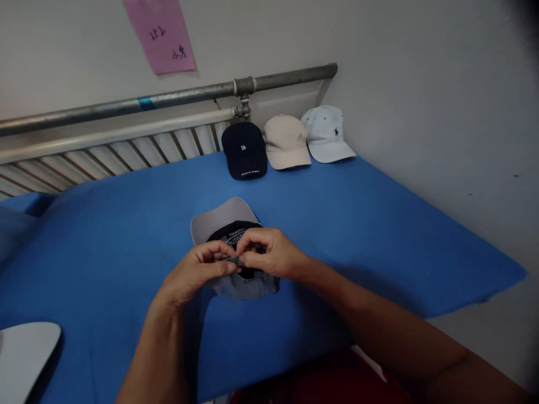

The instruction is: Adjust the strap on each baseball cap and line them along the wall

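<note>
**Big blue surface (357, 235), bunch of caps**

Dark cap (245, 147), beige cap (287, 140) and white cap (325, 133) line the far edge, probably to leave elbow room. Gray cap (223, 217) sits nearer, opening up, brim away, so the back's reachable I guess. Right hand (273, 255) and left hand (200, 270): each grip's pinched on the back strap (231, 259), likely steadying it from both sides.

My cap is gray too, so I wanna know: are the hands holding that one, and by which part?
Yes. The left hand and right hand both pinch the gray cap with their fingertips, at its back strap.
</note>
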### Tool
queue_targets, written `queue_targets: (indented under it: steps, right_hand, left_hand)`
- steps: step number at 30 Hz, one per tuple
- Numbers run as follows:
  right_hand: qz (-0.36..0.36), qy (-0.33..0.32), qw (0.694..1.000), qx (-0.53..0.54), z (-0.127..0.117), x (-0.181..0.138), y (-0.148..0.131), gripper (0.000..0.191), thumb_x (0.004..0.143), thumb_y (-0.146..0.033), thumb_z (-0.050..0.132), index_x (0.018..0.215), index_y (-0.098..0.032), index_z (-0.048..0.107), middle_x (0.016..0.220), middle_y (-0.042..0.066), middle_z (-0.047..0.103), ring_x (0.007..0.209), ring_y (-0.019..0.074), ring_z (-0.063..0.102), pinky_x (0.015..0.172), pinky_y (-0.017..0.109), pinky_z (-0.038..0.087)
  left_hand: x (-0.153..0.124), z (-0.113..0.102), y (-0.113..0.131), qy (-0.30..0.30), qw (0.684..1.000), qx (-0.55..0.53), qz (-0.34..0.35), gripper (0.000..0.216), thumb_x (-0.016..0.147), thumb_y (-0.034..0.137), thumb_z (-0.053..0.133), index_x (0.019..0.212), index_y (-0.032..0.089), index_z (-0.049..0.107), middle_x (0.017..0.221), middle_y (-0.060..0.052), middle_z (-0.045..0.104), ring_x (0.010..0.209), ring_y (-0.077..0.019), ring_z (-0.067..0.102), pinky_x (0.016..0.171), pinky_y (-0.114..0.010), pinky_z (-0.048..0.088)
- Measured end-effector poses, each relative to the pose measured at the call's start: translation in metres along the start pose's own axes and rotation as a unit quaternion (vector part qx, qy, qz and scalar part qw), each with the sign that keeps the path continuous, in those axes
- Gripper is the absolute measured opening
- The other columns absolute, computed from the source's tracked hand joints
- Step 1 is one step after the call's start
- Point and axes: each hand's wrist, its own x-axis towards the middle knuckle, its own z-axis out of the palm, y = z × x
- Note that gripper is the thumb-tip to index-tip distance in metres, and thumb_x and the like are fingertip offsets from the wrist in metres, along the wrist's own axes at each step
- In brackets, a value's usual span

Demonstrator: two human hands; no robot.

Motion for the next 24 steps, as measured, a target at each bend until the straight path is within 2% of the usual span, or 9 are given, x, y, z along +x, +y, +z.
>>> queue_targets:
  steps: [4, 11, 19, 24]
  right_hand:
    - [0.055, -0.025, 0.998, 0.036, -0.0026, 0.0006, 0.0, 0.007, 0.069, -0.015, 0.063, 0.075, -0.016, 0.066, 0.062, -0.004, 0.06, 0.057, 0.0084, 0.054, 0.055, 0.022, 0.042]
    - [0.094, -0.05, 0.988, 0.112, -0.0053, 0.0008, -0.0021, 0.009, 0.07, -0.018, 0.069, 0.075, -0.017, 0.062, 0.063, -0.005, 0.06, 0.058, 0.0072, 0.056, 0.058, 0.022, 0.046]
    - [0.088, -0.062, 0.985, 0.138, -0.007, 0.0014, -0.0036, 0.011, 0.07, -0.02, 0.071, 0.076, -0.016, 0.062, 0.065, -0.005, 0.06, 0.059, 0.0071, 0.056, 0.057, 0.021, 0.047]
    - [0.055, -0.031, 0.996, 0.063, -0.005, 0.0002, -0.003, 0.008, 0.071, -0.018, 0.069, 0.074, -0.016, 0.062, 0.061, -0.006, 0.055, 0.057, 0.0065, 0.051, 0.054, 0.02, 0.041]
  left_hand:
    - [-0.0013, -0.001, -0.0007, -0.003, 1.0, 0.013, 0.008, 0.016, 0.069, 0.022, 0.079, 0.08, 0.018, 0.07, 0.072, 0.001, 0.072, 0.066, -0.0078, 0.064, 0.063, -0.016, 0.048]
    - [-0.001, 0.0012, 0.0003, 0.016, 1.0, -0.016, 0.009, 0.018, 0.066, 0.019, 0.081, 0.08, 0.018, 0.069, 0.071, 0.001, 0.071, 0.065, -0.0089, 0.066, 0.062, -0.017, 0.049]
    - [-0.0015, -0.0017, -0.0012, 0.016, 1.0, -0.005, 0.005, 0.021, 0.066, 0.02, 0.081, 0.083, 0.019, 0.07, 0.078, 0.0, 0.072, 0.069, -0.0094, 0.066, 0.064, -0.018, 0.049]
    - [-0.0018, 0.0011, -0.0003, 0.011, 1.0, 0.003, 0.017, 0.021, 0.066, 0.019, 0.081, 0.083, 0.02, 0.07, 0.077, 0.003, 0.07, 0.067, -0.0067, 0.063, 0.063, -0.016, 0.047]
